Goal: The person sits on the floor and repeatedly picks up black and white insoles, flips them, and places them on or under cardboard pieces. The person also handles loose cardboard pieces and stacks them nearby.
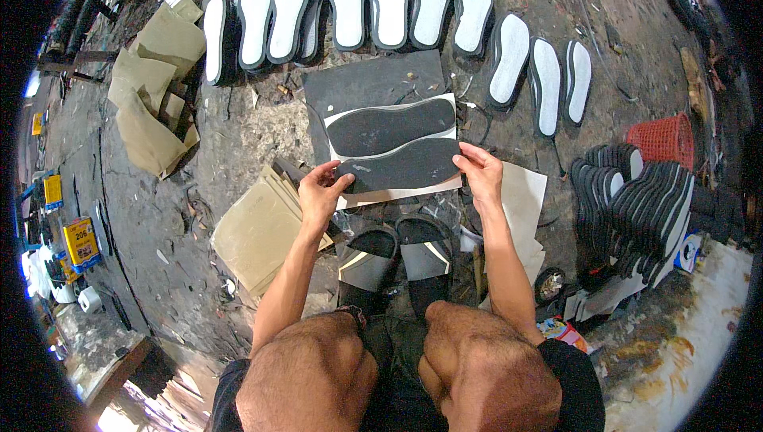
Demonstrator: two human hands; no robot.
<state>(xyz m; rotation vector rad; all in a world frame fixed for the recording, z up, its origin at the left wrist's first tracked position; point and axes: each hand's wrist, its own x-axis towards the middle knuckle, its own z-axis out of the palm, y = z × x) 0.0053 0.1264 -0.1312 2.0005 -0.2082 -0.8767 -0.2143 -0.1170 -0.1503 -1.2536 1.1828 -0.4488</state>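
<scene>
Between my two hands lies a dark grey shoe sole [401, 166], sideways over a white sheet [433, 190]. My left hand [319, 193] pinches its left end between thumb and fingers. The right end is pinched by my right hand [481, 174]. Just beyond it, a second dark sole [389, 127] rests on the same white sheet, roughly parallel to the first. Both soles and the sheet overlap a black flat sheet [373, 81] on the ground. Whether the held sole is lifted or touches the white sheet, I cannot tell.
Several white-topped soles [390, 4] form an arc at the far side. Stacked soles [652, 209] stand at the right by a red basket [661, 139]. Tan sheets [258, 229] lie left, with more tan pieces [147, 110] farther off. My sandalled feet [369, 261] are near.
</scene>
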